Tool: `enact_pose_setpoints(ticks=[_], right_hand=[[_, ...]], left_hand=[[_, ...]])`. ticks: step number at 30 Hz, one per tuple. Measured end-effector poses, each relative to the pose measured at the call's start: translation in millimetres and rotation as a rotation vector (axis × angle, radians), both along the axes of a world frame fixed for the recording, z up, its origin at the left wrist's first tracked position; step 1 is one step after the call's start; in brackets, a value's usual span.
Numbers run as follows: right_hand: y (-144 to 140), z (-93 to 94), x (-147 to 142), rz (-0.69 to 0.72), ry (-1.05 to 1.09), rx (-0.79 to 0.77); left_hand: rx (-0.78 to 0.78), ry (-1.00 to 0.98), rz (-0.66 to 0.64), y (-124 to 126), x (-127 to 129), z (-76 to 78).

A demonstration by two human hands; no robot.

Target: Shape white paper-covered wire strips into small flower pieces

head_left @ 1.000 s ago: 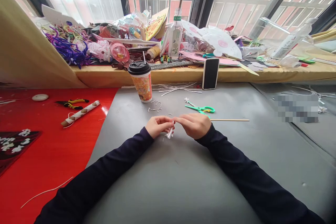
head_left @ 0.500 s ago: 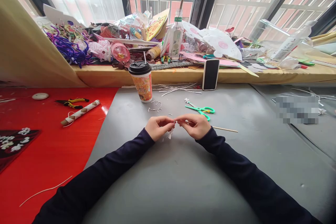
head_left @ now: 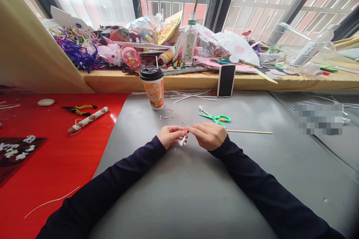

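In the middle of the grey mat, my left hand (head_left: pixel 170 137) pinches a small white piece (head_left: pixel 183 141) of twisted cord with splayed ends, perhaps a tiny flower. My right hand (head_left: pixel 209 135) is closed with its fingertips meeting the left ones at the top of that piece. A thin wooden stick (head_left: pixel 249 132) sticks out to the right from my right hand, its other end hidden by the fingers. Just beyond the right hand lie green-handled scissors (head_left: pixel 215 117) and a small white flower on a stem (head_left: pixel 202 109). Small cord scraps (head_left: pixel 168 113) lie beyond my left hand.
A lidded paper cup (head_left: pixel 153 89) and an upright phone (head_left: pixel 226 80) stand at the back. White cords (head_left: pixel 193 96) lie between them. Pliers (head_left: pixel 80 109) and a wrapped roll (head_left: pixel 88 120) rest on the red surface. Craft materials crowd the sill (head_left: pixel 112 82).
The stick now reaches farther right and lies more level. My right hand has turned more palm-down, and the white piece has tilted, showing more splayed ends. The view has shifted slightly.
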State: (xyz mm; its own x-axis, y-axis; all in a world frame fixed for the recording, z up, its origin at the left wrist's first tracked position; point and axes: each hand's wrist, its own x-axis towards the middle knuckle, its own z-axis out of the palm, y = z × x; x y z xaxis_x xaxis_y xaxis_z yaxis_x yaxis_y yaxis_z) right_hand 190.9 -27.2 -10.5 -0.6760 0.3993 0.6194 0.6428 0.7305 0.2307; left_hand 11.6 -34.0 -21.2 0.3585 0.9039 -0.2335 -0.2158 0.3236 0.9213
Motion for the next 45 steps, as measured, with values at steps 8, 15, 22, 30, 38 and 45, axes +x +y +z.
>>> enact_pose_setpoints(ticks=[8, 15, 22, 30, 38, 45], right_hand=[[-8.0, 3.1, -8.6, -0.032, 0.234, -0.443], [-11.3, -0.6, -17.0, -0.056, 0.366, -0.513], [-12.0, 2.3, -17.3, -0.028, 0.403, -0.516], [-11.9, 14.9, -10.8, 0.074, 0.453, -0.788], [-12.2, 14.9, -9.1, 0.111, 0.470, -0.778], [-12.1, 5.9, -8.0, 0.044, 0.326, -0.484]], left_hand=[[0.445, 0.285, 0.068, -3.4, 2.6, -1.9], [0.546, 0.437, 0.089, -7.2, 2.0, -0.7], [0.604, 0.451, 0.081, -5.6, 2.3, -0.5], [0.851, 0.620, 0.148, -7.7, 0.6, 4.7], [0.779, 0.503, 0.095, -9.1, 0.5, 4.0], [0.525, 0.291, 0.103, -8.0, 3.8, 1.8]])
